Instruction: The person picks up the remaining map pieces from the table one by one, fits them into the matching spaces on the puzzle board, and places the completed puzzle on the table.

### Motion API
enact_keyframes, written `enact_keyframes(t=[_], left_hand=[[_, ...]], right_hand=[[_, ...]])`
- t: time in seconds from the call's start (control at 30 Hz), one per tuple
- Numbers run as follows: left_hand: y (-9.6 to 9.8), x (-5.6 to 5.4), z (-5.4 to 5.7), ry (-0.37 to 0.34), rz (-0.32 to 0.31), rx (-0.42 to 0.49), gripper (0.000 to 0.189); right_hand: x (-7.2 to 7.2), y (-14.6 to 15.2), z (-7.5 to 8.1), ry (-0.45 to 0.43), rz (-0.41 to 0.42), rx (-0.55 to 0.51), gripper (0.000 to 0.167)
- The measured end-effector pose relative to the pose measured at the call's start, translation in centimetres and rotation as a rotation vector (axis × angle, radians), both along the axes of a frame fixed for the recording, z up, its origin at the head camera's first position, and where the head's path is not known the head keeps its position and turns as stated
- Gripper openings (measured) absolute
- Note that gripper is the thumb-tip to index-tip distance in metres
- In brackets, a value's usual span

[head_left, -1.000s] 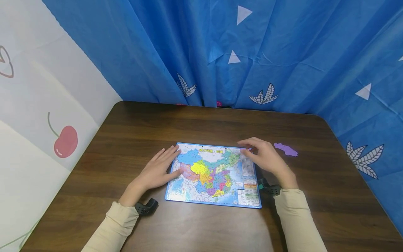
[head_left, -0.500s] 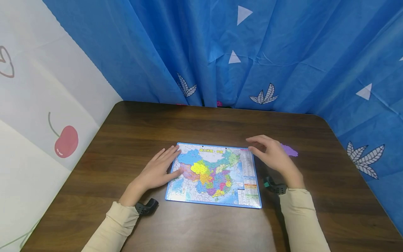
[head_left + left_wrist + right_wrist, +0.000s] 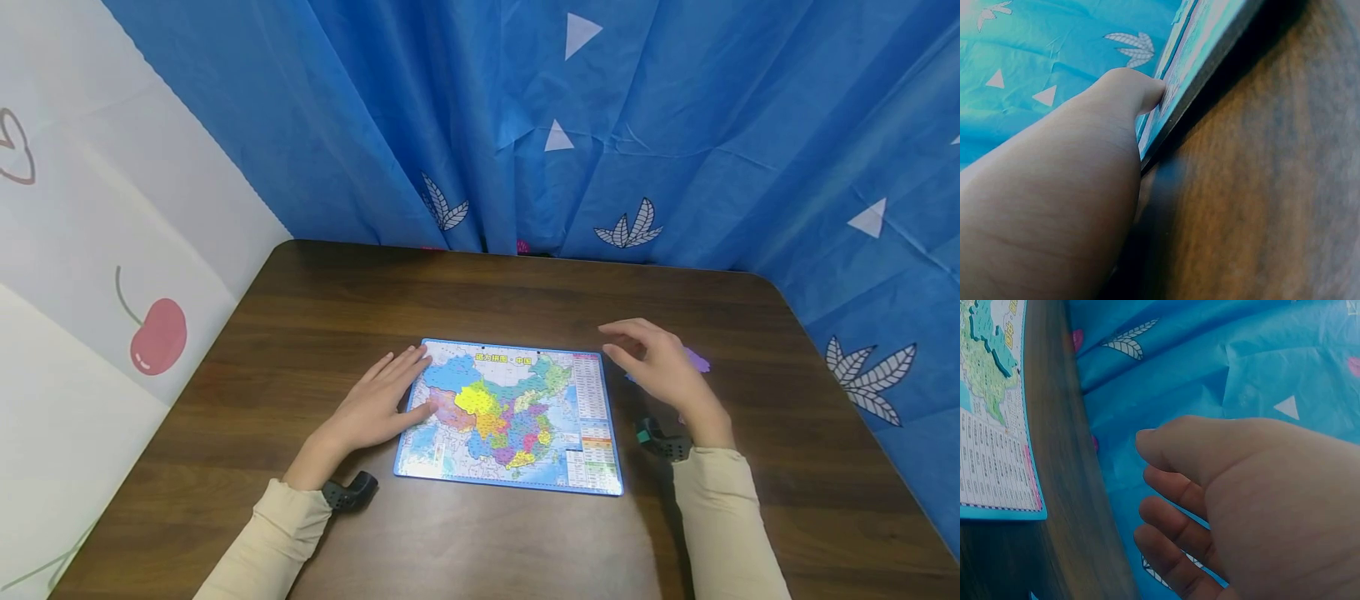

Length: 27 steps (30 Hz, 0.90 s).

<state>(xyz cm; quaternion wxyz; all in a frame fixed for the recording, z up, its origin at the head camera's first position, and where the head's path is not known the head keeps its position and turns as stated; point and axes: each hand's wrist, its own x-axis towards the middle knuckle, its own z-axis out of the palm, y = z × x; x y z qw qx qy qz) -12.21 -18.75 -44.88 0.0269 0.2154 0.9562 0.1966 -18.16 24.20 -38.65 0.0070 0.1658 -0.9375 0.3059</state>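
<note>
A magnetic map puzzle board point(image 3: 592, 392) with a blue border lies flat on the table, its coloured map pieces fitted together in the middle. My left hand point(image 3: 382, 408) rests on the board's left edge, fingers spread and straight; the left wrist view shows its thumb point(image 3: 1141, 90) against the board's face. Just off the upper right corner hovers my right hand point(image 3: 652, 358), fingers loosely bent and apart from the thumb. Nothing is between those fingers in the right wrist view. A purple puzzle piece point(image 3: 697, 360) lies behind the right hand, partly hidden by it.
A small blue edge point(image 3: 630, 377) peeks out under the right hand. The dark wooden table point(image 3: 360, 292) ends at a blue curtain point(image 3: 510, 125) at the back. A white printed cloth point(image 3: 90, 250) hangs at the left. Each wrist wears a black camera mount point(image 3: 351, 493).
My right hand has moved right, off the board's upper right corner, and now covers part of the purple piece. The left hand and the board have stayed put.
</note>
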Motion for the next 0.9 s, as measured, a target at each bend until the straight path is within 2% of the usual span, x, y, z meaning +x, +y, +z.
enact_keyframes(t=[0.47,0.9], left_hand=[[0.1,0.0,0.0,-0.011,0.007,0.004,0.083],[0.0,-0.1,-0.4,0.006,-0.001,-0.001,0.083]], right_hand=[[0.1,1.3,0.3,0.016,-0.072,-0.01,0.037],[-0.2,2.7,-0.2,0.065,-0.088,-0.048,0.034]])
